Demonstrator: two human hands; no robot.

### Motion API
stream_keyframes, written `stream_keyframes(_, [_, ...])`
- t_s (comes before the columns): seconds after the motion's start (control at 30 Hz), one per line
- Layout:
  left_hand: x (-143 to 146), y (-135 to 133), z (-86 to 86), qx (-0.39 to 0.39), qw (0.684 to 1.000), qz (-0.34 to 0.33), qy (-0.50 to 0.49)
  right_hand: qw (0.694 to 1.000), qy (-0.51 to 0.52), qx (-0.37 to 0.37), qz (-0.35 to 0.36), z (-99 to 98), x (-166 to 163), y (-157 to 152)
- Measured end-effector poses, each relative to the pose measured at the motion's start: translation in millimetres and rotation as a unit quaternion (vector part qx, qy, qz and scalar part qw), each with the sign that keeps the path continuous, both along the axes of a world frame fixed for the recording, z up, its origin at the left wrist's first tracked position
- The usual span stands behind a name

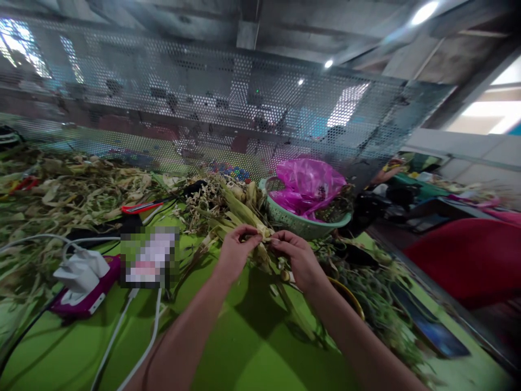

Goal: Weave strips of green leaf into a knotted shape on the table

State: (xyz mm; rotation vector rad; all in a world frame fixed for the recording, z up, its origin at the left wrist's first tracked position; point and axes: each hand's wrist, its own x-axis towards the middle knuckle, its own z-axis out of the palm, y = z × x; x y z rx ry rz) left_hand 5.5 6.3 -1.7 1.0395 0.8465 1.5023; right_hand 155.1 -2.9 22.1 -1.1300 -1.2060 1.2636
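My left hand (236,251) and my right hand (299,258) meet over the green table (228,347), both pinched on a bunch of long pale green leafy stalks (260,239). The fingertips of both hands close on the stalks' upper part, thumbs against forefingers. The stalks hang down below my right hand toward the table. A heap of the same dried husks and stalks (215,203) lies just behind my hands.
A teal plastic basket (305,225) holding a pink plastic bag (309,184) stands behind my right hand. Left are a white charger (81,271) on a magenta device, white cables, red-handled scissors (140,207). Perforated metal screen (203,108) closes the back. A phone (431,328) lies right.
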Motion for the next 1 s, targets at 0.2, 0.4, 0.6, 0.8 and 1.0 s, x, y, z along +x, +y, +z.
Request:
stream_keyframes(0.2, [0.6, -4.1, 4.6, 0.008, 1.000, -0.005, 0.008, 1.000, 0.007, -0.003, 0.000, 0.1, 1.1, 0.8])
stream_keyframes(0.4, [0.2, -5.6, 6.1, 0.013, 1.000, 0.000, 0.023, 1.000, 0.012, -0.002, -0.004, -1.4, 0.8, 0.2])
stream_keyframes(0.6, [0.3, -5.4, 5.1, 0.022, 0.999, -0.006, 0.033, 0.998, 0.054, -0.006, -0.013, -0.5, -0.2, -0.6])
stream_keyframes(0.8, [2.4, -3.9, 1.7, 0.007, 1.000, -0.007, 0.013, 0.997, 0.071, 0.000, -0.021, 1.5, -2.9, -1.5])
stream_keyframes(1.0, [2.3, -3.3, 1.1, 0.008, 1.000, -0.006, 0.002, 0.998, 0.061, 0.016, -0.032, -1.0, -2.3, -0.7])
